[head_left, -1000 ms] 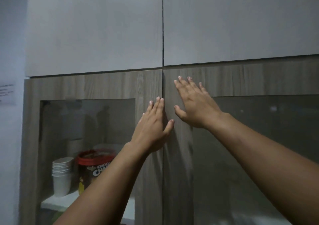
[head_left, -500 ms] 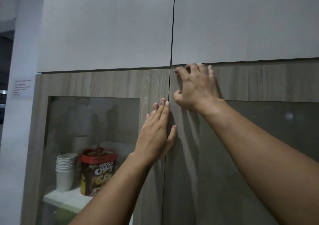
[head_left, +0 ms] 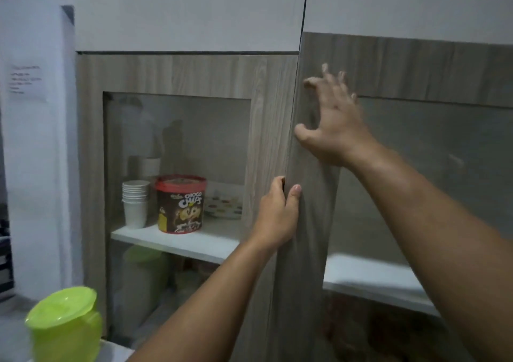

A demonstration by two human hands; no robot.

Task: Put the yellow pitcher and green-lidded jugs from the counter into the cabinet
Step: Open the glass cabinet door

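Note:
The wood-grain cabinet has two glass-paned doors. Its right door stands slightly ajar, its left edge pulled out past the left door. My left hand grips that edge, fingers tucked behind it and thumb on the front. My right hand rests on the door's front higher up, fingers spread, blurred. A green-lidded jug stands on the counter at the lower left. Another green-lidded jug shows dimly through the left glass on the lower shelf. No yellow pitcher is in view.
Behind the left glass, a white shelf carries a stack of paper cups, a Choco Chips tub and a dotted dish. White upper cabinet doors sit above. A paper note hangs on the left wall.
The right door has come open a little. My left hand moved from flat on the seam to gripping the door's edge. My right hand slid down off its top edge. The view dropped, showing the jug.

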